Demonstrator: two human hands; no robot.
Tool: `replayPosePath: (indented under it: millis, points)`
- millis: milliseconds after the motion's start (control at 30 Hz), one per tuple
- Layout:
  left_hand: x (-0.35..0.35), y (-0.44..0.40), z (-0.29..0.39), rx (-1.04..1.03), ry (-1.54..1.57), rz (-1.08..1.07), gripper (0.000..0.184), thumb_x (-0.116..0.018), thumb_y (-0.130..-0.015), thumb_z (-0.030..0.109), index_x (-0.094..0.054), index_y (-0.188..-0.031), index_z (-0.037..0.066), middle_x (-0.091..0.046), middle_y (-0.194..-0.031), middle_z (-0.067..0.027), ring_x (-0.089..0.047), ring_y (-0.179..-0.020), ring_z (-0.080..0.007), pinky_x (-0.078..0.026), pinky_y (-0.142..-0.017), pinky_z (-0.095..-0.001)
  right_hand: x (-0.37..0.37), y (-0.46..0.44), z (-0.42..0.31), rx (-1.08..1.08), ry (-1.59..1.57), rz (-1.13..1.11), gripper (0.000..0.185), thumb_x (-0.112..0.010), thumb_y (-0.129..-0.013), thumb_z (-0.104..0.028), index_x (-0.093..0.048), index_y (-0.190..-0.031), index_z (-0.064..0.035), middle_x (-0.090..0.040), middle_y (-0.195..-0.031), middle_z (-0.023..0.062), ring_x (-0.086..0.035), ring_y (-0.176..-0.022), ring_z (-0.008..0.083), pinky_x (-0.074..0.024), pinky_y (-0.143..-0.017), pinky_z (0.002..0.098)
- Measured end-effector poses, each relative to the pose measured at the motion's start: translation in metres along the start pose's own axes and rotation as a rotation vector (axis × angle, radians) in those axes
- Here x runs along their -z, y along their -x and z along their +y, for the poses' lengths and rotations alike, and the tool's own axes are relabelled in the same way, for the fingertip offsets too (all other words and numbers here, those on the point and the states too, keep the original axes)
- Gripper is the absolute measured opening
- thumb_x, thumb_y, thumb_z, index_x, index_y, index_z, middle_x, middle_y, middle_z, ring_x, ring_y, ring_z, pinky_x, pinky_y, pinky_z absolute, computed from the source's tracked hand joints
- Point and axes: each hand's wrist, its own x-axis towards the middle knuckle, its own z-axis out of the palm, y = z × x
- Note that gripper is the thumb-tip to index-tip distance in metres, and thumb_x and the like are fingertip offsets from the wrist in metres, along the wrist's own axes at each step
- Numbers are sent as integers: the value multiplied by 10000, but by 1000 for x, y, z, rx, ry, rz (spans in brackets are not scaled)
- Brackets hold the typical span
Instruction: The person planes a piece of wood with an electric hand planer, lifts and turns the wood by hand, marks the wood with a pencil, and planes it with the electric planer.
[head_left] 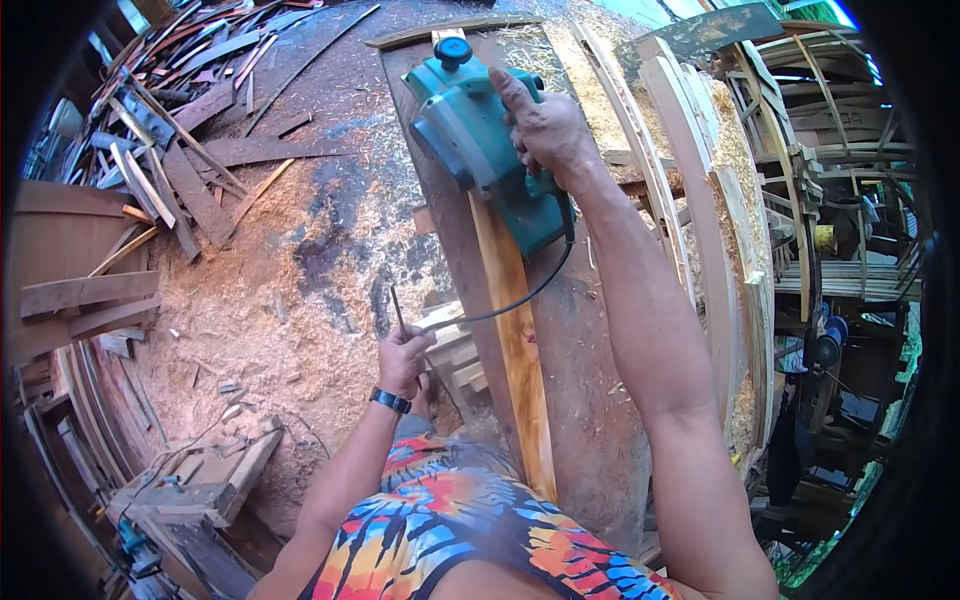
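Observation:
My right hand [548, 135] is closed round the handle of a green electric planer [470, 130]. The planer rests over the upper part of a long, narrow wooden strip [525, 390], which lies lengthwise on a dark workbench board [590, 400]. From the planer's rear a black cable [510, 308] curves down and left to my left hand [403, 358]. My left hand, with a watch on its wrist, is closed in a pinch on the cable beside the bench. A thin, dark stick-like piece [397, 308] sticks up from its fingers.
Sawdust and shavings [230, 330] cover the ground at left. Scrap wood [180, 150] is heaped at the upper left. Long planks [690, 180] lie right of the bench, beside racks of curved timber [840, 120]. A low wooden stand [200, 490] is at the lower left.

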Motion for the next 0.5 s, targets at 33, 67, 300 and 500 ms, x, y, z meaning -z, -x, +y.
replayPosePath:
  millis: [33, 67, 300, 500]
  points:
    - [-2, -1, 2, -4, 3, -3, 176, -706, -843, -8, -572, -935, 58, -629, -682, -17, -379, -394, -30, -253, -349, -213, 0, -6, -1, 2, -3, 4, 677, -645, -818, -739, -578, -754, -68, -505, -535, -8, -522, -417, 86, -421, -369, 249]
    - [-3, -4, 3, -8, 6, -6, 174, -703, -843, -10, -573, -939, 57, -641, -691, -24, -379, -394, -28, -253, -345, -211, -1, -11, -2, 13, -6, 10, 677, -645, -819, -738, -578, -751, -67, -507, -536, -6, -521, -414, 88, -419, -366, 250]
    - [-5, -12, -4, 37, 21, -50, 178, -699, -845, -7, -572, -951, 60, -662, -729, -41, -369, -398, -18, -241, -344, -204, -5, -52, -11, 44, 56, 66, 705, -620, -853, -718, -595, -604, -59, -544, -514, 41, -575, -433, 136, -464, -378, 298]
    - [-10, -15, -1, 116, 171, -144, 150, -673, -868, 35, -589, -990, 61, -667, -782, -82, -378, -424, -27, -253, -357, -201, -9, -77, -34, -66, 74, 98, 640, -614, -875, -693, -610, -661, -90, -532, -526, 40, -508, -422, 156, -377, -381, 328]
